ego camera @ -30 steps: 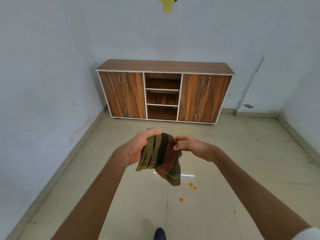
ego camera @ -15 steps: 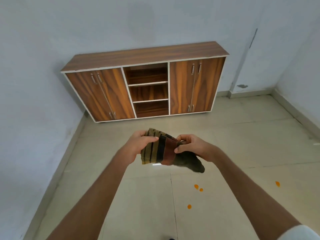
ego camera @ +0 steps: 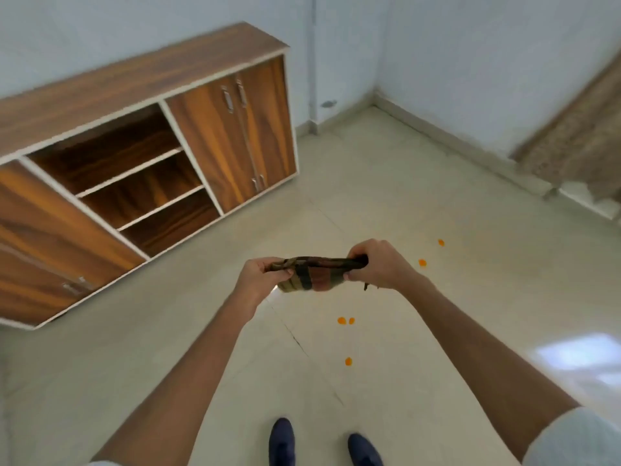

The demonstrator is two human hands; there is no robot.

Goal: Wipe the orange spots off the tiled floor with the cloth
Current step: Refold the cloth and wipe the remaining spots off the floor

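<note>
A striped cloth [ego camera: 314, 275] in olive, black and rust is stretched between both hands at about waist height above the beige tiled floor [ego camera: 437, 203]. My left hand [ego camera: 260, 276] grips its left end and my right hand [ego camera: 378, 264] grips its right end. Several orange spots dot the floor below and to the right: a pair of orange spots [ego camera: 346, 320], a single orange spot [ego camera: 348, 361] nearer my feet, and two farther right, one orange spot [ego camera: 422, 262] and another orange spot [ego camera: 441, 242].
A wooden cabinet [ego camera: 141, 139] with open middle shelves stands against the wall at left. A mottled brown patch [ego camera: 578, 142] covers the right wall's lower part. My dark blue shoes [ego camera: 282, 440] show at the bottom edge. A bright reflection [ego camera: 578, 354] lies on the floor at right.
The view has swung to the right and tilted down, bringing more orange spots and my shoes into sight. Both hands have pulled the cloth out flatter between them.
</note>
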